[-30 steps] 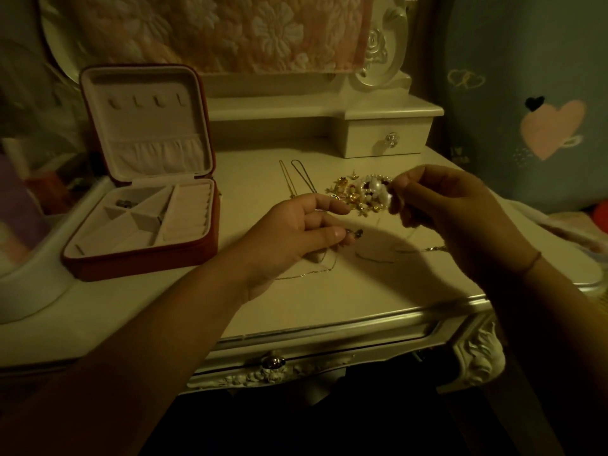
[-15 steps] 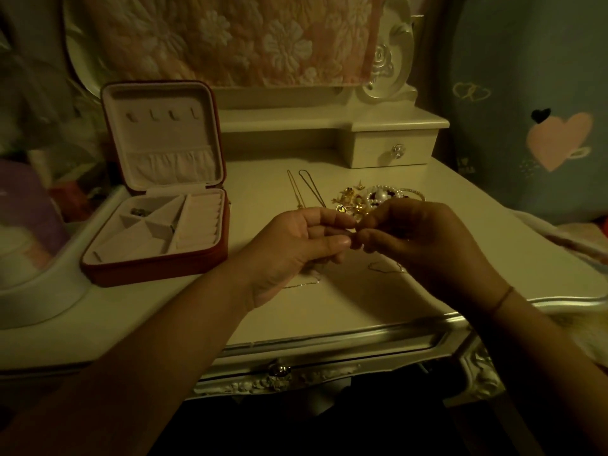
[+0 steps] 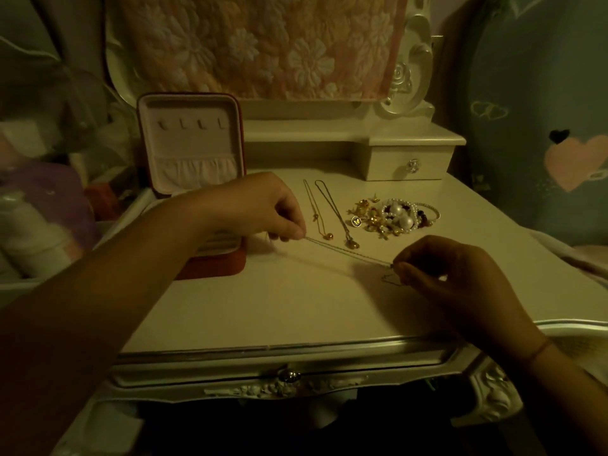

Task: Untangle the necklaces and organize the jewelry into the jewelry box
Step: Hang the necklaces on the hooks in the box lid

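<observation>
Hands were together half a second ago, now well apart. Left hand [image 3: 260,209] and right hand [image 3: 450,274] each pinch one end of a thin chain [image 3: 348,252], stretched above the desk [image 3: 296,307]. It looks untangled but is not yet in the open jewelry box [image 3: 194,143].

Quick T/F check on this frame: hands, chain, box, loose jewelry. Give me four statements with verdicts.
1. The left hand and right hand each pinch an end of one thin chain, which is stretched between them. True.
2. The jewelry box is closed. False: its lid stands open.
3. Two other necklaces lie laid out on the table beyond the held chain. True.
4. The pile of pearls and gold pieces sits inside the box. False: it lies on the table, to the right of the two necklaces.
</observation>
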`<state>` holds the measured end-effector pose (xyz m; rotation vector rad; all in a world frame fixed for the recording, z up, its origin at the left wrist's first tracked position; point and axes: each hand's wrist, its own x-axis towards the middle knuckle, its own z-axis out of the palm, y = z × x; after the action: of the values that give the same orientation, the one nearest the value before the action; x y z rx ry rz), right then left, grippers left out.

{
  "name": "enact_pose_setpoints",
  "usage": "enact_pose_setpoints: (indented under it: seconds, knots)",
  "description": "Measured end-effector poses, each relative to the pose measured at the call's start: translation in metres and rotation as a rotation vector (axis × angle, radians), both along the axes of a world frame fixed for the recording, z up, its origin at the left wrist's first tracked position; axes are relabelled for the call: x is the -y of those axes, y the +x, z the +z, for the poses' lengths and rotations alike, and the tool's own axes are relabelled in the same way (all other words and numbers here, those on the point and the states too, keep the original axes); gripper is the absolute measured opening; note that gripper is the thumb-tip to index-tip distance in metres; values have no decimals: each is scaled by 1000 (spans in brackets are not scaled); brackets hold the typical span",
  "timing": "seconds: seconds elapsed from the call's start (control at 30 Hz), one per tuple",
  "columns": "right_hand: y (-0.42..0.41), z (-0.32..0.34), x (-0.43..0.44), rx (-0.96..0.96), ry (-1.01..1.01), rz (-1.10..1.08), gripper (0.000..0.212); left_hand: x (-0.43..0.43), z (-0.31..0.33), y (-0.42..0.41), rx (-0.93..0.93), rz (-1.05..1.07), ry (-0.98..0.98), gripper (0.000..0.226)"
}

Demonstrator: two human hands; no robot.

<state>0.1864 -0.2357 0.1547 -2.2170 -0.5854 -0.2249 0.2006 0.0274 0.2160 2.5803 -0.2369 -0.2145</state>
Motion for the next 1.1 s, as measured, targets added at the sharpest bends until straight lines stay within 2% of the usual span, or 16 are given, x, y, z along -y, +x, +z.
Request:
enact_pose_setpoints:
  seconds: [0.13,0.27,0.4,0.53,0.73,0.83,0.93,1.1]
  knots:
    - [-10,-3,-12,-1,-49,-10,17,-16,9,23,24,16,146,11]
    - [-20,-11,-31,14,-91,-22,16,-25,8,45,42,25,208,10]
    - [-22,-18,-48,158,-206,-64,8,-29,0,68,63,51,245,12]
    - [-21,-28,-57,377,-267,-126,22,-31,-14,86,89,92,255,13]
    - [-23,-44,-55,458,-218,-70,9,-21,-29,95,176,102,242,18]
    - [-24,-46,-51,437,-199,-16,25,-20,-41,97,233,105,236,22]
    - [-30,-47,-44,432,-186,18,31,-20,-45,94,255,124,237,28]
    - [-42,-51,-40,492,-315,86,47,-21,-44,77,194,122,228,37]
